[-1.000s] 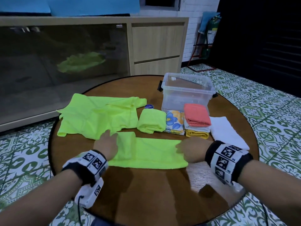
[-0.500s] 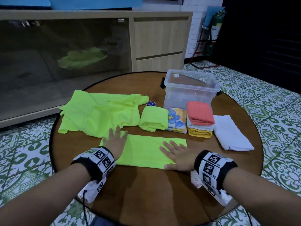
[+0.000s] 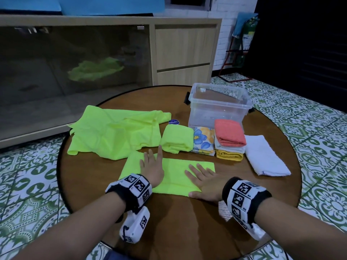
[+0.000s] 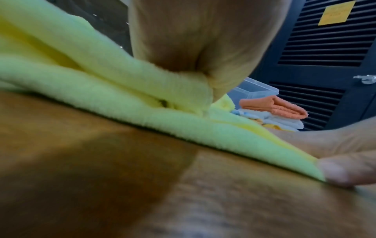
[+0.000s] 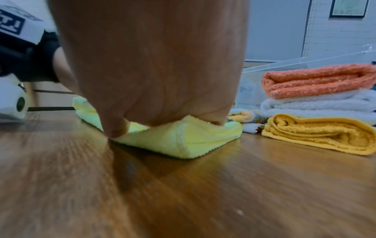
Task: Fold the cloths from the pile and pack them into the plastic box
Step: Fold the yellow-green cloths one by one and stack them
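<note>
A neon yellow cloth (image 3: 174,171) lies folded into a long strip on the round wooden table (image 3: 187,222). My left hand (image 3: 153,166) lies flat on its left half, fingers straight and spread. My right hand (image 3: 201,180) presses flat on its right half, thumb on the wood at the near edge. In the left wrist view the palm (image 4: 203,40) bears down on the yellow cloth (image 4: 122,99). In the right wrist view the palm (image 5: 162,72) rests on the folded corner (image 5: 183,141). The clear plastic box (image 3: 218,106) stands open at the back right.
A loose pile of neon yellow cloths (image 3: 116,134) lies at the back left. In front of the box sit a folded yellow cloth (image 3: 177,141), a flowered cloth (image 3: 203,141), a stack topped by an orange cloth (image 3: 229,135) and a white cloth (image 3: 262,156). A cabinet (image 3: 184,49) stands behind.
Both hands went from curled at the strip's two ends to flat palms. They have slid inward over the cloth, and the left hand has reached farther forward.
</note>
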Demonstrator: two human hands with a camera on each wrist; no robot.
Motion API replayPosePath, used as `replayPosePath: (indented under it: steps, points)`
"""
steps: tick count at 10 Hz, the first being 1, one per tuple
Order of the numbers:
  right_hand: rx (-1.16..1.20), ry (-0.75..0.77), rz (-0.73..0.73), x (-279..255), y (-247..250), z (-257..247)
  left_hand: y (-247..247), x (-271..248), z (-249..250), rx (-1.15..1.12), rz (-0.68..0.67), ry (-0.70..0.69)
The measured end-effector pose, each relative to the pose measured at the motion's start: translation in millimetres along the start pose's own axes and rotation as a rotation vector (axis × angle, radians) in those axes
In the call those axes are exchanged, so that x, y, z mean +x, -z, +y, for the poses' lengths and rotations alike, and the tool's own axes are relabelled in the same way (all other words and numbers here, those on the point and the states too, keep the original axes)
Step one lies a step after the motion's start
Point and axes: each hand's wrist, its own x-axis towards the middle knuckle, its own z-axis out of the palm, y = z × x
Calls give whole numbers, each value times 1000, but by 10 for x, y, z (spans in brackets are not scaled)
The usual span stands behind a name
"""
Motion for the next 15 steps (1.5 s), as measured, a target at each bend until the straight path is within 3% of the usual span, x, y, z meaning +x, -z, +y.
replayPosePath:
  steps: [2, 3, 4, 5, 6, 9, 11, 15]
  points:
    - [6, 1, -40, -21, 71, -8, 456, -89, -112, -54, -195, -26]
    - [-7, -50, -72, -41, 247, -86, 581, -67, -212, 193, -250, -12]
    - [-31, -40, 156, -15, 511, -285, 497, -72, -349, 447, -249, -62]
    - [2, 69, 311, 165, 610, -529, 404, -109, -463, 505, -238, -112]
    - [2, 130, 191, 383, 549, -741, 354, -105, -590, 456, -240, -153]
    - [65, 86, 20, 480, 617, -816, 355, -49, -863, 498, -259, -180]
    - [7, 14, 215, 553, 560, -867, 354, -35, -766, 487, -242, -158]
    - [54, -58, 249, 706, 370, -864, 187, -9, -729, 404, -146, -199]
